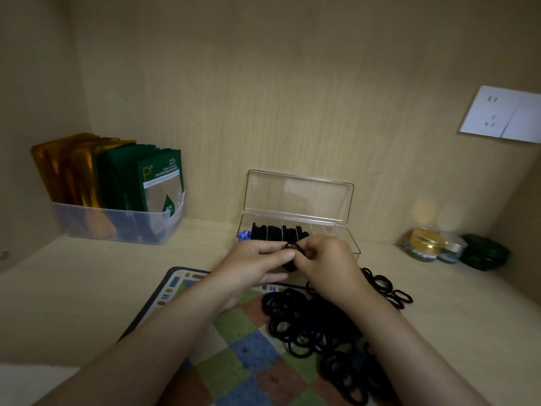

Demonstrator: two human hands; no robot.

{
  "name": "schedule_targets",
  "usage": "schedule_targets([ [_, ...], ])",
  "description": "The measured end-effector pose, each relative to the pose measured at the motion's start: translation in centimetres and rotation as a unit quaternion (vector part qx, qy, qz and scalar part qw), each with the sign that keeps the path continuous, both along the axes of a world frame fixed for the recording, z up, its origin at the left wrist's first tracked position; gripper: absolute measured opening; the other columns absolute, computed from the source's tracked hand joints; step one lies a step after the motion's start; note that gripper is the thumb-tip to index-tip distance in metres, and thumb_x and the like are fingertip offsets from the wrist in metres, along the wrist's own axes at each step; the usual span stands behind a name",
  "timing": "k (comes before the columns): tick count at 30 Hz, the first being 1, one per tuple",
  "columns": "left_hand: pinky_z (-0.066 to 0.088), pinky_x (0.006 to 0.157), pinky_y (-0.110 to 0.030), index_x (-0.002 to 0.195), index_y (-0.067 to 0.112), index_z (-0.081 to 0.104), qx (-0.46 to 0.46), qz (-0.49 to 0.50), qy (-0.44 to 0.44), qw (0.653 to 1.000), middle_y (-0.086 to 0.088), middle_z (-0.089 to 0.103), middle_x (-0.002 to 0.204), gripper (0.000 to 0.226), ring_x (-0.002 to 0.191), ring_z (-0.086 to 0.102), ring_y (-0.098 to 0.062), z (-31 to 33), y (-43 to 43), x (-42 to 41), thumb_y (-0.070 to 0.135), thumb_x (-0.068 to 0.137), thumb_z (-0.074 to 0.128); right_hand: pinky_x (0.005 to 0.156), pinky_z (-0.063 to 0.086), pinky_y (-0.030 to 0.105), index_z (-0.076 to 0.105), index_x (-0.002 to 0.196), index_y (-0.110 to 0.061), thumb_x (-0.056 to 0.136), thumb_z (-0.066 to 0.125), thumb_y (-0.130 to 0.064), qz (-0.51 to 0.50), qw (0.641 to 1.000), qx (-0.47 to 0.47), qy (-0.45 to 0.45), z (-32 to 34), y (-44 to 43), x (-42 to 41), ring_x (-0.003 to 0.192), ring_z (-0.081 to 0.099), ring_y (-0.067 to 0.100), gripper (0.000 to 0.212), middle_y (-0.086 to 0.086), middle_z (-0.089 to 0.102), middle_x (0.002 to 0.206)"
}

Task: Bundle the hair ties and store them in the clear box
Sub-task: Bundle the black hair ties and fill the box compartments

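A clear plastic box (348, 238) stands open at the back of the desk, its lid (298, 196) leaning up. Black hair-tie bundles (278, 232) fill its left compartments, with a blue tie (243, 235) at the far left end. My left hand (257, 260) and my right hand (325, 259) meet just in front of the box. Together they pinch a small bundle of black hair ties (290, 263); a thin loop (291, 245) sticks up between the fingertips. A big pile of loose black hair ties (319, 326) lies on the checkered mat (234, 358) below my right forearm.
A translucent bin (117, 224) of gold and green sachets stands at the back left. Small jars (424, 244) and a dark green case (483, 253) sit at the back right. A wall socket (503, 114) is on the right. More loose ties (386, 285) trail off the mat's right edge.
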State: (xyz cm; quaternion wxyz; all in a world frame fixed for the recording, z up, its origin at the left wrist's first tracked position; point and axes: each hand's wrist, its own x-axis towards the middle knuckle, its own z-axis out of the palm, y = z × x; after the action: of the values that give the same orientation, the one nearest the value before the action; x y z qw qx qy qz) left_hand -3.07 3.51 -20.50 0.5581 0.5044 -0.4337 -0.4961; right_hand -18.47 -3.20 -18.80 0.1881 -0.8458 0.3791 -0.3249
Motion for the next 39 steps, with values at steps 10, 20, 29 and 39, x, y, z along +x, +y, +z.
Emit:
schedule_targets([
  [10,0.061,0.084,-0.032,0.114,0.011,0.074,0.015,0.084,-0.093,0.992,-0.008,0.073,0.113,0.024,0.095,0.074,-0.020,0.3,-0.3,1.9,0.006,0.093,0.063,0.062,0.046,0.016,0.076,0.097,-0.030,0.095,0.064,-0.029,0.073,0.995,0.072,0.004,0.8,-0.1,-0.8,0.065,0.060,-0.006,0.013,-0.013,0.071,0.078],
  [20,0.059,0.084,-0.026,0.128,0.021,0.065,0.049,0.019,-0.225,0.973,0.001,0.063,0.125,0.036,0.105,0.065,-0.014,0.7,0.3,2.3,0.006,0.098,0.052,0.089,0.047,0.021,0.073,0.112,-0.043,0.088,0.070,-0.028,0.149,0.940,0.032,0.305,1.4,0.3,-1.3,0.092,0.056,-0.001,0.028,-0.031,0.051,0.088],
  [29,0.061,0.077,-0.025,0.127,0.019,0.065,0.032,0.052,-0.227,0.972,0.002,0.063,0.106,0.033,0.088,0.071,-0.014,0.3,0.3,2.5,0.011,0.095,0.063,0.065,0.053,0.021,0.074,0.076,-0.034,0.088,0.069,-0.014,0.108,0.974,0.112,0.166,1.4,-0.1,-1.5,0.062,0.065,0.001,0.023,-0.013,0.072,0.072],
  [39,0.060,0.086,-0.033,0.119,0.015,0.072,0.037,0.008,-0.054,0.998,-0.004,0.072,0.116,0.031,0.092,0.075,-0.018,0.3,0.1,0.8,0.018,0.089,0.073,0.045,0.044,0.022,0.081,0.089,-0.022,0.088,0.072,-0.013,0.047,0.982,0.175,-0.052,1.3,0.9,-0.4,0.042,0.054,0.009,0.013,-0.010,0.069,0.056],
])
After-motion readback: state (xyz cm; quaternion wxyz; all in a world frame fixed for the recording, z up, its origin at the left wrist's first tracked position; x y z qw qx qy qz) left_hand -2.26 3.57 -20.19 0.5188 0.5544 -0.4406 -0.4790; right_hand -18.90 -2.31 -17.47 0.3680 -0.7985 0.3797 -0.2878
